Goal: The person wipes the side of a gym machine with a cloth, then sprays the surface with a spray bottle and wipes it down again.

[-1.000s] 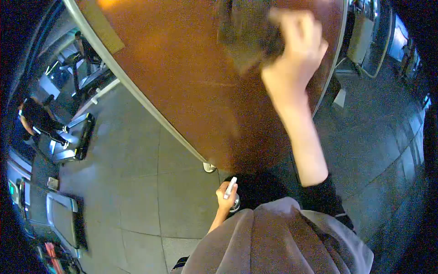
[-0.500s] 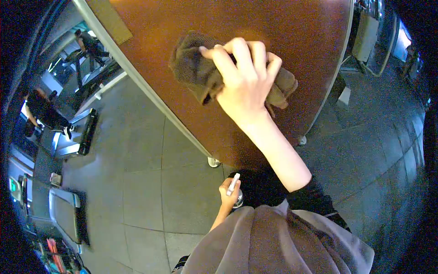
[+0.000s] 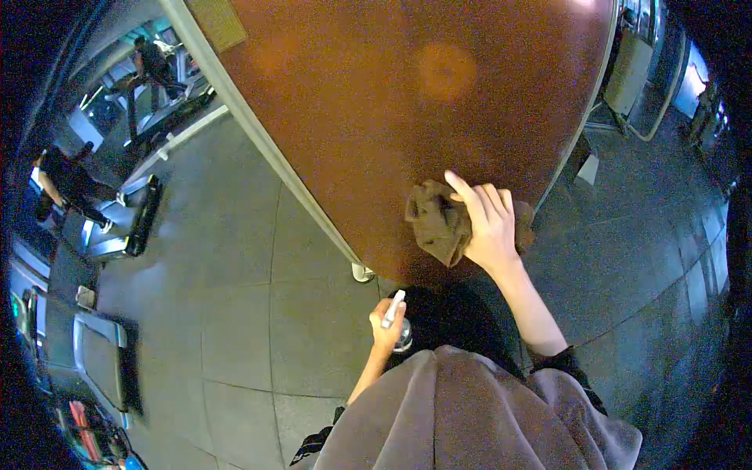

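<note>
A large brown upright panel [image 3: 337, 117] with a pale metal frame stands in front of me. My right hand [image 3: 491, 231] presses a bunched dark brown cloth [image 3: 440, 227] against the lower right of this panel, fingers bent over the cloth. Lower down, beside my body, my left hand [image 3: 385, 325] is closed around a spray bottle [image 3: 394, 309]. Its white trigger head shows above the fingers, and part of the clear bottle [image 3: 403, 338] appears beside the hand.
At left, a person [image 3: 74, 184] is on a treadmill [image 3: 121, 219], and another person [image 3: 153, 63] is on a machine farther back. More gym equipment [image 3: 102, 356] stands at lower left. The panel's foot [image 3: 362, 272] rests on the grey tiled floor [image 3: 235, 313].
My right hand has drawn the cloth down and to the right over the panel, toward my body. My left hand stays low with the spray bottle, almost unmoved.
</note>
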{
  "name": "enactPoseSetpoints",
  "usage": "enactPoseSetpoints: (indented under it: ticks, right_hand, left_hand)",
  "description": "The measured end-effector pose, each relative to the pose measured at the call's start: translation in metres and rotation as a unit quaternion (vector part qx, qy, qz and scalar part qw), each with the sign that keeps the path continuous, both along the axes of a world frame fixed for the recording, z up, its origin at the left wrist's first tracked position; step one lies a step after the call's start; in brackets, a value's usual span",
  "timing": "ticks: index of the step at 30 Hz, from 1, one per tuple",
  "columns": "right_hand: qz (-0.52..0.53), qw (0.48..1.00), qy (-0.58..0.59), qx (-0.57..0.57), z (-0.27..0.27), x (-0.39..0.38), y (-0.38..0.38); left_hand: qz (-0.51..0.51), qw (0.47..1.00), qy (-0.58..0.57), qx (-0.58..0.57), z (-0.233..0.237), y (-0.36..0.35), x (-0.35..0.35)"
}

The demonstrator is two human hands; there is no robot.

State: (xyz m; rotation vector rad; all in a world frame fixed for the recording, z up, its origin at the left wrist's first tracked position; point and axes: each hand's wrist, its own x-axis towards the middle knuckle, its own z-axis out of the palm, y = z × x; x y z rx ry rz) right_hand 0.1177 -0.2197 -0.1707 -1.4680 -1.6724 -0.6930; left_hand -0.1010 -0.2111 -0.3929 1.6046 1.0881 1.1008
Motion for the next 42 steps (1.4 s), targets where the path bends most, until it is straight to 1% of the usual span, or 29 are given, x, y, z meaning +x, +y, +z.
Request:
enactPoseSetpoints:
  ticks: [1,3,7,9,10,14,16,21,23,27,29,31,35,41,42]
  right_hand:
    - [0.001,1.000,-0.001,-0.001,0.012,-0.001,-0.001]
    - [-0.037,0.995,-0.044,-0.086,0.035,-0.011,0.000]
    - [-0.018,0.992,-0.012,-0.126,0.066,-0.021,0.011]
    - [-0.049,0.988,0.003,-0.144,0.074,-0.026,0.017]
    - [-0.055,0.984,-0.010,-0.168,0.080,-0.027,0.015]
    - [-0.070,0.983,-0.009,-0.170,0.074,-0.027,0.016]
    - [-0.046,0.989,-0.024,-0.140,0.065,-0.023,0.017]
    - [-0.018,0.991,-0.007,-0.132,0.060,-0.020,0.017]
    - [-0.010,0.993,0.002,-0.121,0.059,-0.020,0.017]
    - [-0.001,0.993,-0.010,-0.114,0.055,-0.017,0.018]
    - [0.004,0.994,-0.014,-0.110,0.054,-0.016,0.019]
    - [0.021,0.995,0.029,-0.094,0.056,-0.017,0.020]
    - [0.017,0.995,0.034,-0.094,0.057,-0.018,0.020]
    - [0.018,0.995,0.008,-0.101,0.055,-0.016,0.022]
    - [0.026,0.995,0.041,-0.088,0.056,-0.018,0.021]
  left_hand:
    - [0.003,1.000,-0.002,0.002,0.001,0.000,0.001]
    - [0.003,1.000,0.000,0.001,0.003,-0.003,0.002]
    - [-0.005,1.000,-0.022,0.018,0.001,-0.003,0.006]
    - [-0.011,0.999,-0.024,0.031,0.001,-0.002,0.005]
    - [-0.005,0.999,-0.021,0.028,0.003,-0.002,0.006]
    - [0.000,1.000,-0.012,0.015,0.003,0.000,0.005]
    - [-0.002,1.000,-0.005,0.016,0.007,0.000,0.004]
    - [0.001,1.000,0.010,0.006,0.009,0.000,0.006]
    - [-0.005,1.000,0.017,0.025,0.007,0.000,0.006]
    - [-0.005,1.000,0.015,0.010,0.008,0.000,0.007]
    - [-0.001,0.999,-0.010,0.039,0.001,0.003,0.008]
    - [-0.002,0.999,-0.005,0.034,-0.002,0.003,0.006]
    - [-0.008,1.000,0.005,0.030,-0.003,0.003,0.003]
    - [-0.017,1.000,0.002,0.017,-0.006,0.004,0.002]
    - [-0.016,1.000,0.001,0.017,-0.006,0.005,0.002]
